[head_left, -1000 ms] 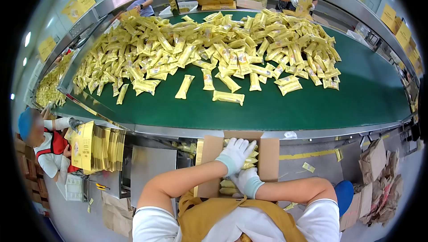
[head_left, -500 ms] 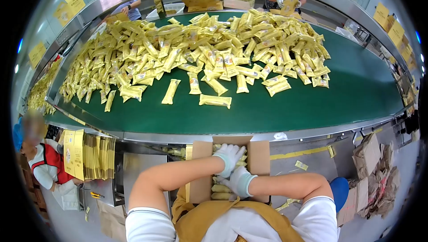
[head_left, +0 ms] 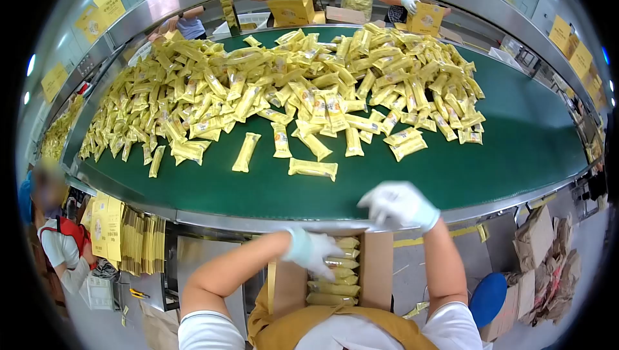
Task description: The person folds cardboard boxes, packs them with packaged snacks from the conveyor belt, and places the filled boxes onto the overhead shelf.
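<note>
My left hand [head_left: 316,253], in a white glove, reaches into the left side of an open cardboard box [head_left: 377,266] in front of me. Its fingers are stretched out over yellow wrapped snack packs [head_left: 332,289] lying in a stacked row in the box. My right hand [head_left: 396,205], also gloved, is raised above the front edge of the green conveyor belt [head_left: 438,185]. Motion smears its bent fingers, and a whitish blur shows beneath them. Whether they grip anything is unclear. A single yellow pack [head_left: 313,169] lies on the belt left of that hand.
A big heap of yellow packs [head_left: 271,85] covers the belt's far half. Flattened yellow cartons [head_left: 138,240] stand at the left, near a co-worker in a red vest [head_left: 74,240]. Other people's gloved hands hold cartons [head_left: 290,12] across the belt. A blue round stool [head_left: 488,298] is at the right.
My right hand has left the box and moved up and right to the belt edge. My left hand has shifted down and left over the packs. More of the box contents shows.
</note>
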Motion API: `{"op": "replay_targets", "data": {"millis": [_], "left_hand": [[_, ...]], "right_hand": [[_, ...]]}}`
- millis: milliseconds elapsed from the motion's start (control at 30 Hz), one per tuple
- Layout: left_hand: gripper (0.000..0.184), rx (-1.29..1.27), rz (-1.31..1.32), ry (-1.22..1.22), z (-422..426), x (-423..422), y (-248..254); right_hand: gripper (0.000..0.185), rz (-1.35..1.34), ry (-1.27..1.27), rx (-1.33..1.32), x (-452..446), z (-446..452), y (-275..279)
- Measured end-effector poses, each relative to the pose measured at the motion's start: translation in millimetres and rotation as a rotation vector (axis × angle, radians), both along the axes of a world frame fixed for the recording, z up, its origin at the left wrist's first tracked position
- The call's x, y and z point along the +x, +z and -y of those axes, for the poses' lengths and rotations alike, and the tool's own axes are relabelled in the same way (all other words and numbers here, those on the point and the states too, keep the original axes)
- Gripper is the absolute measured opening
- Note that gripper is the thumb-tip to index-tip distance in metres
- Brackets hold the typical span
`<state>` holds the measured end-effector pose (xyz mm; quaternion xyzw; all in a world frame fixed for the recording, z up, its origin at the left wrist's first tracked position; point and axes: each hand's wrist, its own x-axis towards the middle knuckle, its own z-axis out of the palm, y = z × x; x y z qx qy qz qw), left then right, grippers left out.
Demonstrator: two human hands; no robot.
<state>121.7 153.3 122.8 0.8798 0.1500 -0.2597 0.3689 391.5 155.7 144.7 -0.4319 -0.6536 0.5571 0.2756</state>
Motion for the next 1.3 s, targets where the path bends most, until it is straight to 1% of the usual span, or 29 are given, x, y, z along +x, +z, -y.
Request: {"op": "replay_targets", "data": {"millis": [33, 67, 100, 133, 167, 233, 267, 300, 333, 367, 433, 533, 567, 633, 733, 800, 833, 867, 900, 933, 967, 1000, 1033, 1100, 1133, 1167, 1233, 1267, 1300], "left_hand": [[0.059, -0.395, 0.082, 0.147, -24.0, -12.0, 17.1], [0.054, -0.569, 0.064, 0.345, -44.7, -20.0, 38.7], [0.049, -0.741, 0.047, 0.546, -61.5, -26.0, 53.7], [0.047, -0.586, 0.205, 0.625, -81.5, -31.2, 39.4], [0.046, -0.426, 0.363, 0.697, -107.5, -34.4, 9.8], [0.058, 0.359, 0.262, 0.858, -164.4, -28.6, -55.6], [0.068, 0.519, 0.157, 0.964, -163.6, -18.4, -52.9], [0.078, 0.676, 0.049, 1.065, -162.1, -5.9, -50.1], [0.092, 0.561, -0.007, 1.116, -169.3, 2.8, -61.1], [0.091, 0.657, -0.036, 1.109, -167.1, 13.5, -75.1], [0.079, 0.746, 0.001, 1.046, -154.8, 28.3, -81.8], [0.066, 0.782, 0.157, 0.840, -137.6, 15.9, -93.0], [0.057, 0.747, 0.227, 0.726, -128.9, 4.0, -92.6], [0.056, 0.711, 0.262, 0.574, -109.5, -19.6, -87.1], [0.062, 0.750, 0.319, 0.428, -80.1, -55.9, -88.3], [0.067, 0.809, 0.397, 0.362, -62.2, -74.5, -83.0], [0.065, 0.737, 0.339, 0.439, -61.1, -82.5, -89.0], [0.063, 0.662, 0.281, 0.514, -62.6, -89.8, -100.6], [0.061, 0.587, 0.221, 0.587, -62.2, -92.0, -96.3], [0.052, 0.641, 0.355, 0.590, -59.8, -96.7, -90.9], [0.050, 0.571, 0.435, 0.718, -57.9, -96.8, -86.0], [0.047, 0.495, 0.515, 0.845, -54.7, -89.1, -71.2], [0.045, 0.415, 0.593, 0.972, -54.3, -80.3, -62.4], [0.046, 0.484, 0.710, 1.115, -66.2, -59.8, -64.6], [0.047, 0.550, 0.679, 1.148, -71.7, -46.2, -60.4], [0.047, 0.613, 0.651, 1.179, -77.4, -31.4, -56.0], [0.052, 0.617, 0.270, 1.217, -92.5, -2.3, -56.6], [0.054, 0.616, 0.080, 1.225, -96.5, 7.6, -60.1], [0.055, 0.643, 0.009, 1.192, -97.3, 13.5, -64.6]], "right_hand": [[0.023, -0.049, -0.255, -0.082, 15.4, -20.2, -5.4], [0.027, 0.106, -0.467, 0.089, 35.8, -44.4, -36.1], [0.033, 0.383, -0.623, 0.386, 61.2, -71.6, -74.4], [0.042, 0.682, -0.651, 0.436, 73.5, -87.6, -74.2], [0.057, 0.857, -0.675, 0.390, 93.8, -108.9, -103.8], [0.071, 1.045, -0.748, 0.134, 89.0, -134.9, -107.7], [0.077, 1.000, -0.736, 0.072, 94.5, -151.6, -124.2], [0.075, 0.939, -0.758, 0.088, 96.4, -167.4, -146.5], [0.075, 0.990, -0.774, 0.085, 79.2, -165.6, -137.1], [0.075, 1.041, -0.792, 0.081, 50.5, -162.6, -123.7], [0.072, 1.074, -0.734, 0.265, 24.2, -159.5, -134.1], [0.067, 1.012, -0.504, 0.575, 1.6, -130.0, -149.2], [0.059, 0.941, -0.375, 0.631, 1.9, -114.7, -154.8], [0.047, 0.715, -0.137, 0.727, 3.7, -82.4, -148.2], [0.035, 0.578, 0.122, 0.646, 22.1, -47.1, -125.3], [0.038, 0.782, 0.098, 0.672, 29.6, -31.0, -117.2], [0.040, 0.886, 0.085, 0.683, 27.9, -23.7, -103.2], [0.044, 0.798, -0.003, 0.664, 23.9, -15.5, -88.6], [0.044, 0.853, -0.055, 0.601, 17.2, -11.5, -89.3], [0.044, 0.906, -0.107, 0.538, 10.5, -7.8, -93.5], [0.045, 0.956, -0.161, 0.479, 6.9, -5.3, -99.3], [0.051, 0.941, -0.238, 0.540, 6.6, -3.4, -110.6], [0.052, 0.853, -0.241, 0.535, 7.6, -3.6, -111.4], [0.053, 0.677, -0.244, 0.520, 9.7, -4.7, -110.4], [0.052, 0.606, -0.224, 0.299, 5.5, -8.4, -77.6], [0.052, 0.574, -0.346, 0.436, 8.3, -9.2, -76.0], [0.055, 0.665, -0.455, 0.547, 20.4, -28.9, -79.9], [0.053, 0.776, -0.451, 0.493, 26.0, -39.6, -82.5], [0.051, 0.889, -0.407, 0.439, 28.0, -44.5, -91.4]]}}
